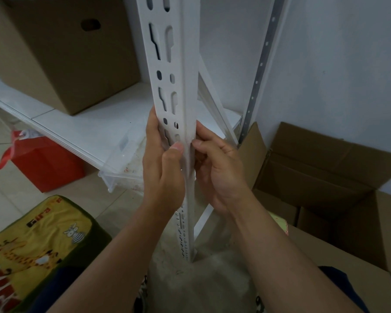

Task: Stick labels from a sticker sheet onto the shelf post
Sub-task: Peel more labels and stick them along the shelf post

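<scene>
Here, white slotted shelf post [185,91] standing upright from the floor, at the front corner of the shelf. Left hand [163,168] wrapped round it, thumb flat on the front face; right hand [215,170] pinching at the corner edge. Best to press from the middle outward, firmly, smoothing bubbles. Label itself not distinguishable, white on white perhaps; sticker sheet nowhere visible; right fingertips hidden behind the post.

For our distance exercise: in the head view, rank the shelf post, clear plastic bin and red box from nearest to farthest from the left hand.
1. Shelf post: in the left hand's grip.
2. Clear plastic bin: just leftward, under the shelf.
3. Red box: farther left, on the floor.
</scene>
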Available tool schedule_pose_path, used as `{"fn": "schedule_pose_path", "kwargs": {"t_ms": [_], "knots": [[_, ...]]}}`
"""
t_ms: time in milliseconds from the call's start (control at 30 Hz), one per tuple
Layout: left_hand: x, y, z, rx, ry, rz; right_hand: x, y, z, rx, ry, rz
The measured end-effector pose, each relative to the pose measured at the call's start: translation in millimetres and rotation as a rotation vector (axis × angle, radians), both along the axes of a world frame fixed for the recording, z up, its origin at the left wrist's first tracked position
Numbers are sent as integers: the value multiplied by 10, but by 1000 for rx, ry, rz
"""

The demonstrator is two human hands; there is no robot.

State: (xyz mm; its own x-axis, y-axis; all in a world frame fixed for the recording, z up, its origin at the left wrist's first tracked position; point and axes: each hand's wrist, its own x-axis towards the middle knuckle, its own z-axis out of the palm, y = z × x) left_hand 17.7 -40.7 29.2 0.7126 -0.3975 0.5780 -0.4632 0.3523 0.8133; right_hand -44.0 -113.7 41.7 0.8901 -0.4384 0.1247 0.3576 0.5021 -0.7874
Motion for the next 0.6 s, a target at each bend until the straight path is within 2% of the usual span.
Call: {"fn": "schedule_pose_path", "kwargs": {"t_ms": [600], "knots": [[-13,-9,-11,35,23,55,-13,4,25,40,19,11]]}}
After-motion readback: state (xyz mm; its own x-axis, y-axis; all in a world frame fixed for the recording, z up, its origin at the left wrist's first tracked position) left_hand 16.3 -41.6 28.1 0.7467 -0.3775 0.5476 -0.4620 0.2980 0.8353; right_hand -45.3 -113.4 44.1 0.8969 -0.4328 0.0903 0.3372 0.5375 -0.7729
